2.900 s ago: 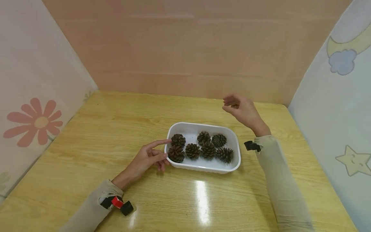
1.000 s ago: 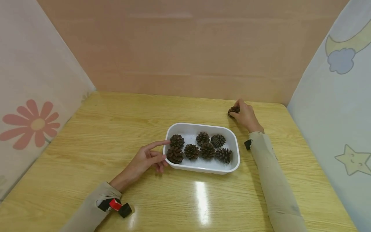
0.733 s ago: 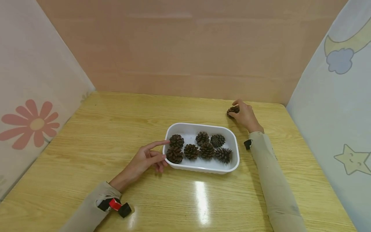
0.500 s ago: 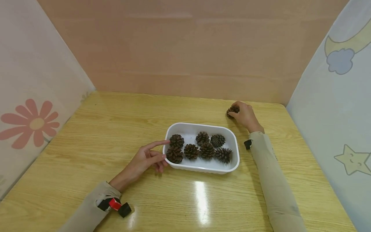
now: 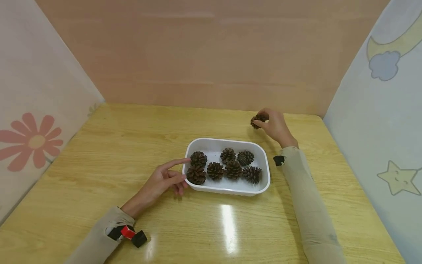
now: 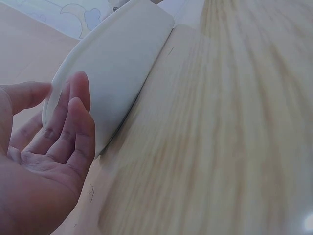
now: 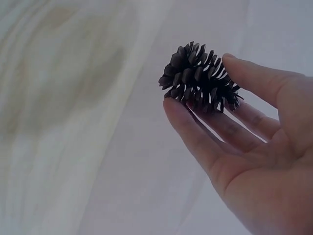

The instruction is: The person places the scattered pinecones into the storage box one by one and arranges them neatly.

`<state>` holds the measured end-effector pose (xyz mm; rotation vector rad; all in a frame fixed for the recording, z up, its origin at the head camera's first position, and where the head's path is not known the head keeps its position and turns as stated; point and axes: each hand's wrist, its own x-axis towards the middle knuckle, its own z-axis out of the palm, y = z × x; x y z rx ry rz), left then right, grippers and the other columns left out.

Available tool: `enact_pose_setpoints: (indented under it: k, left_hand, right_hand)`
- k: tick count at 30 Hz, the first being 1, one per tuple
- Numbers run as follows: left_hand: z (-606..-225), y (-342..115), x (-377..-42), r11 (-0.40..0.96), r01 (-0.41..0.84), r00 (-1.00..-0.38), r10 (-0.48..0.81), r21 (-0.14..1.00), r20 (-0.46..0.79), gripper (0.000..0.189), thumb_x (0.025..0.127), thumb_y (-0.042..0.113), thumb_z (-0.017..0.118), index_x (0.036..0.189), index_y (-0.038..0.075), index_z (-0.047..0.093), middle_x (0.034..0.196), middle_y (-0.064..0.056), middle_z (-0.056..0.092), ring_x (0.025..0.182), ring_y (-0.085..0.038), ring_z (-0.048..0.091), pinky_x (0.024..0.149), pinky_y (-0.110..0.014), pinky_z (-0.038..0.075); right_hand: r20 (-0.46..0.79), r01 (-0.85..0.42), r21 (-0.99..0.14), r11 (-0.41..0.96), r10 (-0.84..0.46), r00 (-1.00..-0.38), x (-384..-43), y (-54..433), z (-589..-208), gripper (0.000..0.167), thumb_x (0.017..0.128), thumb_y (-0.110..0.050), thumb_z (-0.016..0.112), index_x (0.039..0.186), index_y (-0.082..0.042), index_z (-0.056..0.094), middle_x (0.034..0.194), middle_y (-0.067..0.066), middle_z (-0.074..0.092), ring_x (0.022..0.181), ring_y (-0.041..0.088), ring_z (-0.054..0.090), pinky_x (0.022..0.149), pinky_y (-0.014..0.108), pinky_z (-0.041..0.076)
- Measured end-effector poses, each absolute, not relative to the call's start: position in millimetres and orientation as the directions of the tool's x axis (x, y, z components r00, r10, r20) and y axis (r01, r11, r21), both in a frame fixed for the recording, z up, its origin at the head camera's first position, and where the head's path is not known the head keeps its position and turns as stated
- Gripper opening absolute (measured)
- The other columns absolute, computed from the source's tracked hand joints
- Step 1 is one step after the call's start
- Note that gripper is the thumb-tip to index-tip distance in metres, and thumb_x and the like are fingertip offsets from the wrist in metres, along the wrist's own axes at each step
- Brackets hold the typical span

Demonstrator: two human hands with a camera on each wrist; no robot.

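Between the thumb and fingers of my right hand (image 5: 277, 126) is a brown pine cone (image 7: 195, 78), held beyond the tray's far right corner, with a faint shadow on the table beneath. The right wrist view shows its scales spread open, the thumb on one side and the fingers on the other. My left hand (image 5: 159, 185) is at the left end of a white plastic tray (image 5: 227, 189). Its straight index finger reaches over the rim and the thumb rests at the edge; the other fingers lie against the outer wall (image 6: 120, 58). Several pine cones (image 5: 233, 170) sit inside the tray.
The tray stands on a yellow wood-grain table (image 5: 138, 128). A plain tan panel (image 5: 197, 55) rises behind it. Side walls carry a printed red flower (image 5: 36, 141) on the left and a yellow star (image 5: 399, 176) on the right.
My right hand came down at the table's back right, took hold of a pine cone, and has now lifted it slightly, moving up and left. The left hand stays at the tray.
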<state>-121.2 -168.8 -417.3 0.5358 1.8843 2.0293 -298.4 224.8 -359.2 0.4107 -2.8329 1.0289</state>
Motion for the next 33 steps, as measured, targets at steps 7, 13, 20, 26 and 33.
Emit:
enact_pose_setpoints:
  k: [7,13,20,26,33]
  left_hand:
    - [-417,-168,-124,-0.082,0.018,-0.874,0.483,0.996,0.056,0.054,0.099,0.006,0.06,0.149,0.004,0.042,0.084,-0.03,0.068,0.062,-0.024,0.068,0.053,-0.036,0.056]
    - [-419,-167,-124,-0.078,0.021,-0.876,0.48,0.997,0.057,0.053,0.099,0.007,0.06,0.149,0.004,0.042,0.083,-0.031,0.068,0.062,-0.025,0.068,0.052,-0.036,0.055]
    - [-419,-168,-125,-0.064,0.023,-0.878,0.477,0.998,0.051,0.053,0.099,0.008,0.061,0.149,0.004,0.042,0.083,-0.032,0.068,0.062,-0.025,0.068,0.053,-0.036,0.055]
    - [-419,-168,-124,-0.063,0.022,-0.879,0.475,0.998,0.049,0.054,0.099,0.008,0.061,0.149,0.003,0.042,0.083,-0.031,0.068,0.062,-0.025,0.068,0.052,-0.036,0.055]
    - [-420,-166,-124,-0.058,0.016,-0.881,0.472,0.998,0.041,0.054,0.099,0.009,0.062,0.149,0.004,0.043,0.083,-0.029,0.069,0.062,-0.025,0.068,0.053,-0.036,0.056]
  right_hand:
    - [0.204,-0.308,-0.621,0.721,-0.231,-0.951,-288,212,-347,0.037,0.096,-0.021,0.069,0.127,-0.002,0.059,0.122,0.02,0.064,0.116,0.038,0.059,0.09,0.054,0.052]
    - [0.204,-0.345,-0.613,0.711,-0.279,-0.938,-281,203,-343,0.037,0.097,-0.02,0.068,0.128,-0.003,0.057,0.122,0.018,0.062,0.114,0.038,0.061,0.091,0.052,0.053]
    - [0.22,-0.384,-0.618,0.686,-0.317,-0.922,-271,194,-339,0.036,0.096,-0.016,0.069,0.126,-0.001,0.057,0.119,0.018,0.062,0.111,0.034,0.062,0.092,0.046,0.055]
    - [0.242,-0.415,-0.604,0.68,-0.34,-0.909,-264,190,-338,0.034,0.095,-0.014,0.07,0.124,0.0,0.058,0.116,0.018,0.064,0.109,0.033,0.064,0.09,0.043,0.056]
    - [0.258,-0.446,-0.574,0.687,-0.365,-0.895,-257,188,-336,0.033,0.095,-0.015,0.07,0.123,-0.001,0.058,0.116,0.019,0.066,0.107,0.033,0.066,0.09,0.042,0.057]
